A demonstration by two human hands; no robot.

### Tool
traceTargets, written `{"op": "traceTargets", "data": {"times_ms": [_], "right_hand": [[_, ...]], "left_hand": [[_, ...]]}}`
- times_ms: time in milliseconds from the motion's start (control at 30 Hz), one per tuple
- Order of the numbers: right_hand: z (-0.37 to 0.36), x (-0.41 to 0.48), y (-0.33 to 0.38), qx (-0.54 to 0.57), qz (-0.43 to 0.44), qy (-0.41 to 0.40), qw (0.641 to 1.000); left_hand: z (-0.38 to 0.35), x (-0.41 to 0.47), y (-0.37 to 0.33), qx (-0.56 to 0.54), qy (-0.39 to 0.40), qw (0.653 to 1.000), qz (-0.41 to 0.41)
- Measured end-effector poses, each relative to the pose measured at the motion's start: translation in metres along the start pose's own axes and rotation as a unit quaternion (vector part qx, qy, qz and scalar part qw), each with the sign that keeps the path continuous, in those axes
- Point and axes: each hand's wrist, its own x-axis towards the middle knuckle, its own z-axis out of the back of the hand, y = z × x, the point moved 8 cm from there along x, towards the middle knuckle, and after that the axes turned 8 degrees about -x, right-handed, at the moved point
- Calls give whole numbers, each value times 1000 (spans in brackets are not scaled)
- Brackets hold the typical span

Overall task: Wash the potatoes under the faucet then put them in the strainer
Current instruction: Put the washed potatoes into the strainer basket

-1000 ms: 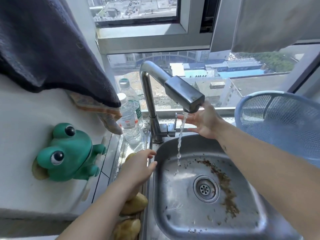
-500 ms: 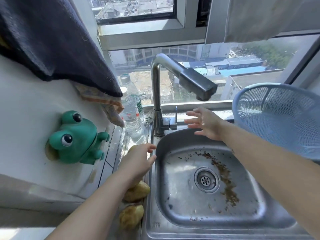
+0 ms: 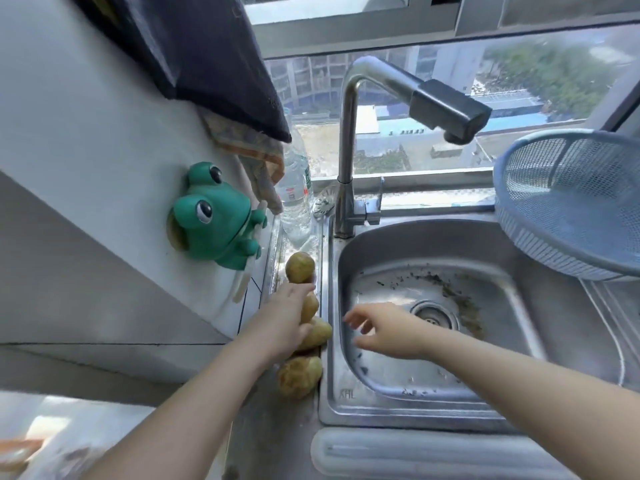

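Left hand: it lies on a row of brown, lumpy potatoes. The fingers are on one side of the second potato and the thumb is on the other. I cannot tell if it has a real hold.
Right hand: it hangs over the shiny steel sink, fingers loose and spread, with nothing in it.
Both hands: apart, with the sink's edge between them.
Potatoes: four lie in a touching row on the thin grey tabletop, at 9 o'clock from the sink.
How they handle: I think they are hard, a bit heavy and not easy to break. They will likely get slippery when wet. It looks best to wrap the whole hand round the fat middle.
Faucet: the tall silver faucet with a dark head stands at 12 o'clock of the sink. No water comes out.
Strainer: the big round blue plastic strainer sits at 2 o'clock of the sink. No potato shows in it.
Around: a green toy frog sticks to the white wall at 10 o'clock from the row. A clear plastic bottle stands at 12 o'clock.
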Motion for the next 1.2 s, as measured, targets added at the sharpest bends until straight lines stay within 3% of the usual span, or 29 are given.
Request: {"op": "traceTargets", "data": {"times_ms": [200, 400, 600, 733, 1000, 1200], "right_hand": [[-10, 19, 35, -25, 11, -120, 992], [-16, 27, 39, -39, 5, -151, 988], [-25, 35, 45, -88, 22, -161, 983], [-20, 38, 44, -71, 33, -148, 986], [9, 20, 10, 75, -32, -85, 993], [-4, 11, -14, 252, -86, -44, 963]], "left_hand": [[-4, -2, 2, 18, -44, 999, 17], [9, -20, 1, -10, -73, 997, -14], [-3, -49, 14, 9, 43, 999, 18], [-9, -56, 17, 23, 80, 996, 32], [-35, -55, -1, 123, 191, 974, 18], [-50, -47, 6, 146, 269, 950, 63]]}}
